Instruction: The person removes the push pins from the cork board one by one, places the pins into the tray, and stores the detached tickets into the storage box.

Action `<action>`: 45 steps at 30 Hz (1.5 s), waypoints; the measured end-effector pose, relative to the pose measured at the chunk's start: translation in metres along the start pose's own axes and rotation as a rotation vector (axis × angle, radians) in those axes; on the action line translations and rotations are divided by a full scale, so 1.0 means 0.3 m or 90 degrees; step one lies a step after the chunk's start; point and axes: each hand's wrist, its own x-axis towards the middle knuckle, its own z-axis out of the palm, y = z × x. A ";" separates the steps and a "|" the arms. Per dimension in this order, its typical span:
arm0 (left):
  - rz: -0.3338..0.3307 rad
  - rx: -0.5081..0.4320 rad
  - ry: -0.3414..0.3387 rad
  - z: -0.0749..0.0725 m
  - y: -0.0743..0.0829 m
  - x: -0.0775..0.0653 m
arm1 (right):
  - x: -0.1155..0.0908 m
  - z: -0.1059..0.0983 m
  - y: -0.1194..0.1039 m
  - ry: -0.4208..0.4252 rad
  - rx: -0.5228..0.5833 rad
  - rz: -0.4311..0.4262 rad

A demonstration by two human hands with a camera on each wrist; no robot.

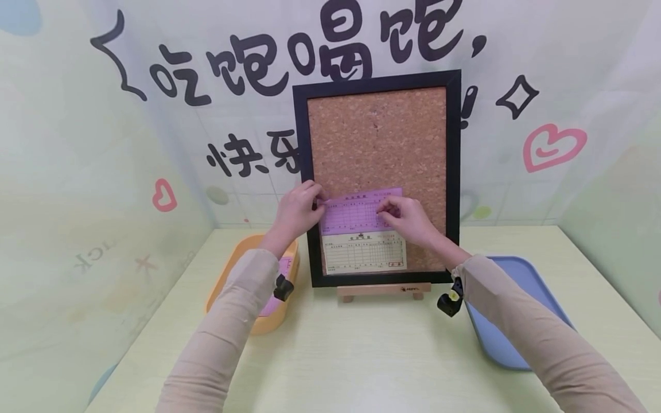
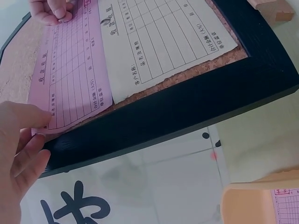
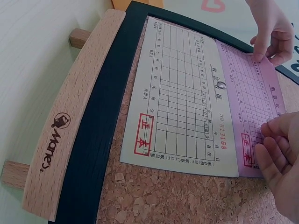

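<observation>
A pink receipt slip [image 1: 348, 213] lies against the cork board [image 1: 379, 137], just above a cream receipt slip [image 3: 175, 93] and overlapping its top edge. My left hand [image 1: 299, 211] pinches the pink slip's upper left corner between thumb and index finger, beside the black frame. Over the right part of the pink slip, my right hand [image 1: 405, 217] pinches a small pale pushpin, mostly hidden by the fingertips [image 2: 63, 16]. A shiny round-headed pushpin [image 3: 221, 85] fastens the cream slip at its top middle.
The framed board stands on a wooden easel [image 3: 70, 121] on the pale table [image 1: 361, 355]. An orange-yellow bin [image 1: 268, 326] with pink slips stands at left, under my left forearm. A blue tray [image 1: 503, 338] lies at right beneath my right forearm. Behind is a printed wall sheet [image 1: 248, 120].
</observation>
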 end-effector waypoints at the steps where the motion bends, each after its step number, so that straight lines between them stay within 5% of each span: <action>1: -0.003 -0.002 -0.003 0.000 0.001 -0.001 | 0.000 0.000 0.001 -0.001 0.000 0.001; 16: -0.046 -0.038 -0.056 -0.011 0.017 0.003 | -0.009 0.004 0.000 -0.006 -0.002 0.002; 27: -0.033 -0.065 0.002 -0.016 0.012 -0.007 | -0.047 -0.002 0.025 0.003 0.037 0.014; 45: -0.136 -0.169 0.065 -0.083 -0.061 -0.078 | -0.169 -0.062 0.118 0.031 0.009 0.020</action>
